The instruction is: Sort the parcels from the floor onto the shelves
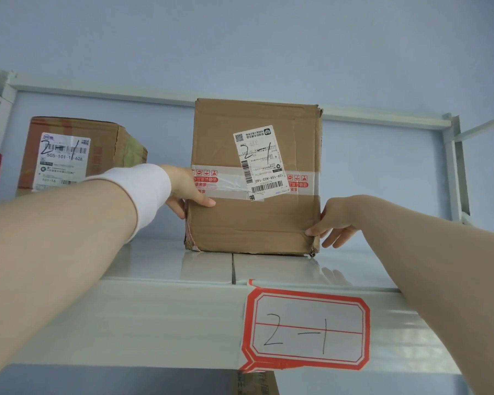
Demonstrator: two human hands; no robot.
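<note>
Single head-worn view, facing straight ahead at the shelf [154, 317], whose front lip sits very close (wide-angle, straight rails bow). Left forearm [54, 238] and right forearm [439, 266] enter from the bottom corners toward the parcel [254, 223] at frame centre; wall [240, 38] fills the top.

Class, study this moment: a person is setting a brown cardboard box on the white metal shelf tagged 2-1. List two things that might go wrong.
1. The brown cardboard box is crushed and torn at its lower right corner, where the right hand grips; pushing there may rip it further.
2. The left hand wraps its fingers round the box's left edge; sliding it toward the red-taped cardboard box at the left might trap them.
</note>
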